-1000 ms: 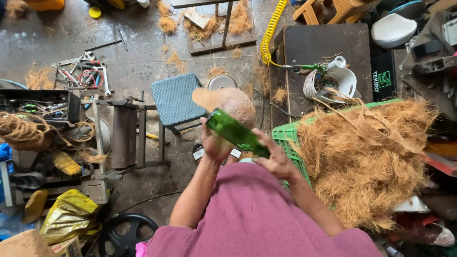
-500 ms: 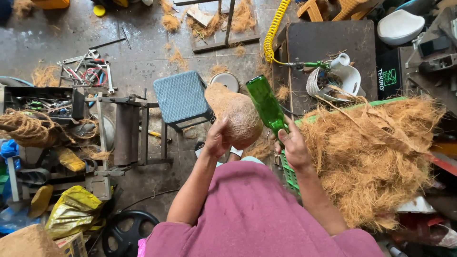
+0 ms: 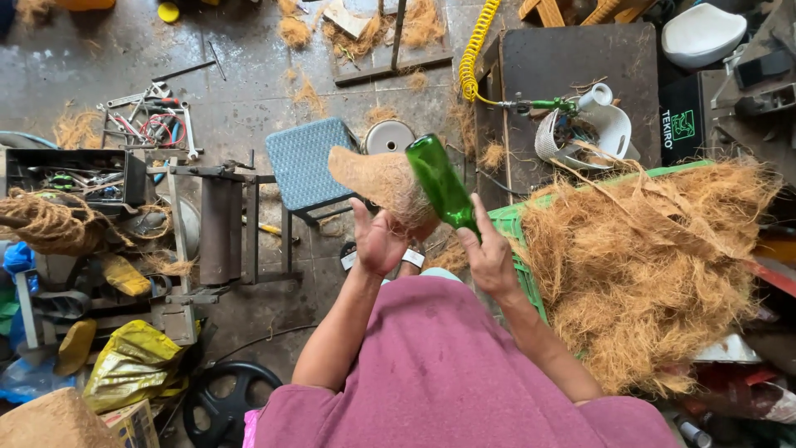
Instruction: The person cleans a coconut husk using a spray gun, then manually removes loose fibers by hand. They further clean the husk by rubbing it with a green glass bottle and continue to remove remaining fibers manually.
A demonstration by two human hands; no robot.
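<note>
My left hand (image 3: 377, 241) grips a brown, cone-shaped piece of coconut husk (image 3: 380, 180) from below, its pointed end aimed up and left. My right hand (image 3: 487, 253) holds a green glass bottle (image 3: 439, 182) by its narrow end, the wide base raised up and pressed against the right side of the husk. Both hands sit close together above my pink shirt.
A big heap of coconut fibre (image 3: 655, 265) fills a green crate (image 3: 510, 249) on my right. A blue stool (image 3: 305, 162) and a metal roller stand (image 3: 220, 228) lie ahead left. Tools (image 3: 149, 124), a rope coil (image 3: 41, 224), a yellow bag (image 3: 133, 365) and a black wheel (image 3: 224, 402) crowd the floor.
The bottle swung from lying low across the husk to standing upright against its right side. The husk turned so its point faces up and left.
</note>
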